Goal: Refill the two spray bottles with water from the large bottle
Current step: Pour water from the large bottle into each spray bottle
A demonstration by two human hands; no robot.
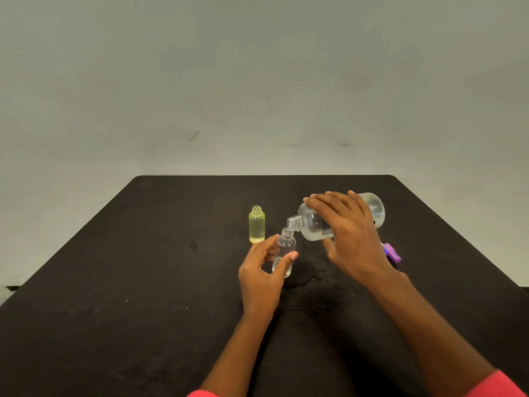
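Left hand (262, 277): thumb and fingers clamped on the clear bottle (286, 246), which is upright near the centre of the tabletop (143, 253).
Right hand (347, 233): fingers spread over the large bottle (312, 226), thumb beneath. The bottle is tipped nearly flat, neck pointing left.
Mouths: large neck at the clear bottle's opening; contact cannot be told.
Fill: a little water low in the clear bottle; no stream visible.
Yellow bottle (256, 226): uncapped, upright, just beyond the left hand.
Purple cap (391, 252): behind the right wrist, toward the right edge.
Technique: tip slowly, keep necks aligned, brace the small bottle, stop below its shoulder. With so narrow a mouth, a spill is likely.
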